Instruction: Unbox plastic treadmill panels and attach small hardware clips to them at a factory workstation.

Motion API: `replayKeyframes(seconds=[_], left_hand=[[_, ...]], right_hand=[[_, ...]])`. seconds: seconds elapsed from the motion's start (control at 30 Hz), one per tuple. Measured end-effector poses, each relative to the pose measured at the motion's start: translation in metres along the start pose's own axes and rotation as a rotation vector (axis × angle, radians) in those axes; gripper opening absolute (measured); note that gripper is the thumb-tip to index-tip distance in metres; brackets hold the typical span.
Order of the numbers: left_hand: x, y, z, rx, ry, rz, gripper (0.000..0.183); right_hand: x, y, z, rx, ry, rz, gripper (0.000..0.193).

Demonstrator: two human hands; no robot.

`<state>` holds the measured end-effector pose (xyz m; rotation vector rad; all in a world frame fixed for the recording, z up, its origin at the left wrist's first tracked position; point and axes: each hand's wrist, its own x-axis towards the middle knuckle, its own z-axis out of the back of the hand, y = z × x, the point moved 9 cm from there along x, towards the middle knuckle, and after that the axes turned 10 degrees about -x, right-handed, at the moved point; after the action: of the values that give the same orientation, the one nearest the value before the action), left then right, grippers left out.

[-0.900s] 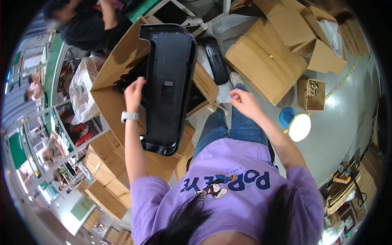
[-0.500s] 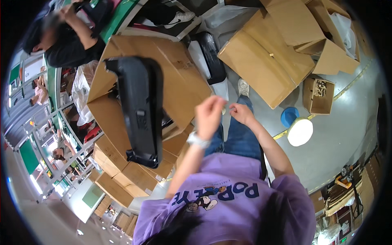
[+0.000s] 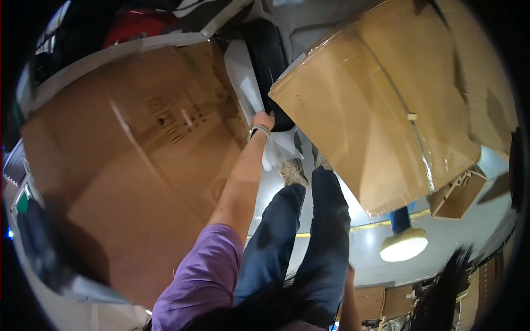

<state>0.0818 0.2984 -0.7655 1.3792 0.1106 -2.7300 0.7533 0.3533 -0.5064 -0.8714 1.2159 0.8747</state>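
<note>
A long black plastic part [image 3: 269,60] lies on the floor between two large cartons, with a white foam sheet [image 3: 242,71] along its left side. My left hand [image 3: 264,120] reaches down to its near end, fingers closed at the edge where part and sheet meet; the fingertips are partly hidden. More of the white sheet [image 3: 280,150] hangs below that hand. My right hand [image 3: 350,274] shows only as a sliver beside my right leg, its fingers hidden.
A large open carton [image 3: 138,154] fills the left. To the right stands another big carton [image 3: 375,110], tape along its seam. Beyond my right leg are a blue stool with a pale round seat [image 3: 404,245] and a small carton [image 3: 458,196]. My shoes [image 3: 291,172] stand close to the sheet.
I have bent down toward the floor. My left hand has moved forward to the black part, while my right hand has dropped beside my leg. The other black part at the left carton is out of view.
</note>
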Motion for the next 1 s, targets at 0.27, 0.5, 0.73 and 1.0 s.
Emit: replayKeyframes(seconds=[0.27, 0.5, 0.73, 1.0], left_hand=[[0.198, 0.139, -0.035, -0.776, -0.343, -0.017, 0.044], [0.156, 0.067, -0.078, -0.135, -0.117, -0.11, 0.051], [0.106, 0.053, -0.026, -0.013, -0.056, -0.067, 0.044], [-0.047, -0.061, 0.107, 0.287, -0.395, -0.308, 0.023]], right_hand=[[0.158, 0.033, -0.034, -0.042, 0.123, 0.094, 0.023], [0.155, 0.024, -0.021, -0.006, 0.015, 0.117, 0.023], [0.139, 0.049, 0.003, 0.011, -0.092, 0.228, 0.023], [0.06, 0.091, -0.029, 0.107, -0.082, 0.398, 0.023]])
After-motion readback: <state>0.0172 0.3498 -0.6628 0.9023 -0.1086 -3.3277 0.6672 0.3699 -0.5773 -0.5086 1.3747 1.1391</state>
